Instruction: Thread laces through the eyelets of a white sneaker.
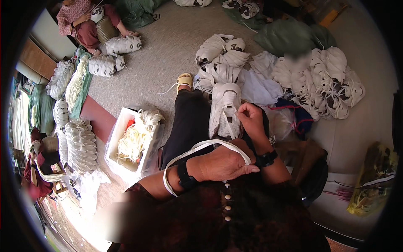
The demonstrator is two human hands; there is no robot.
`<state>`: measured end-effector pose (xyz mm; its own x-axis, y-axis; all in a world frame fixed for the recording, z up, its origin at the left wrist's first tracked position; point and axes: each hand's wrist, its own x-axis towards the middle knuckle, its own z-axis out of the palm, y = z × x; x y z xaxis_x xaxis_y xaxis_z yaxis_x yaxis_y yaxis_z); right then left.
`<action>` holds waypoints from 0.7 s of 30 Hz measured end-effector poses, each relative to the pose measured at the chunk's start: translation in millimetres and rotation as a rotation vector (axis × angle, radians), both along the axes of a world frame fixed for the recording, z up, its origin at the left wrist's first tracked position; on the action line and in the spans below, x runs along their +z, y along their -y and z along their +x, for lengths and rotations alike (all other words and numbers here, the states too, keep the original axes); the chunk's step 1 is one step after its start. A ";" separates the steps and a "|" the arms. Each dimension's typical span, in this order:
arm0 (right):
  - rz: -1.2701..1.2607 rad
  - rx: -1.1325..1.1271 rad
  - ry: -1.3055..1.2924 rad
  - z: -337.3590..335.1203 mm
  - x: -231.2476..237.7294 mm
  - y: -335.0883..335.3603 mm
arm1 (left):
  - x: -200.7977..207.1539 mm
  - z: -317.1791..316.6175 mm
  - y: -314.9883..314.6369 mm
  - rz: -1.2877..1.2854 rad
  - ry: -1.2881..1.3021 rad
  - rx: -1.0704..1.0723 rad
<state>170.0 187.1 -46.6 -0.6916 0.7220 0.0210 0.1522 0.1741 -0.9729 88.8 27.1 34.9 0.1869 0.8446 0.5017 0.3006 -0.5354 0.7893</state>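
A white sneaker (225,101) rests on my lap between my knees, its toe pointing away and its tongue and eyelet rows facing up. My right hand (251,119) is at the sneaker's right eyelet edge, thumb and forefinger pinched together; what lies between them is too small to make out. My left hand (224,163) lies crosswise below the sneaker, with its fingers bent and partly hidden. A flat white shoelace (197,147) passes by its thumb, arches over the hand and hangs down past the wrist.
At left stands a white box (142,157) of loose cream laces. Stacked sneakers (82,145) line the far left. More sneakers (222,54) and a large pile (327,80) lie ahead and right. Another person (86,21) sits at the upper left, handling a shoe.
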 end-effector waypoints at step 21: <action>0.726 0.109 0.238 -19.5 -5.5 21.9 | -9.1 0.3 2.5 -0.093 0.032 -0.027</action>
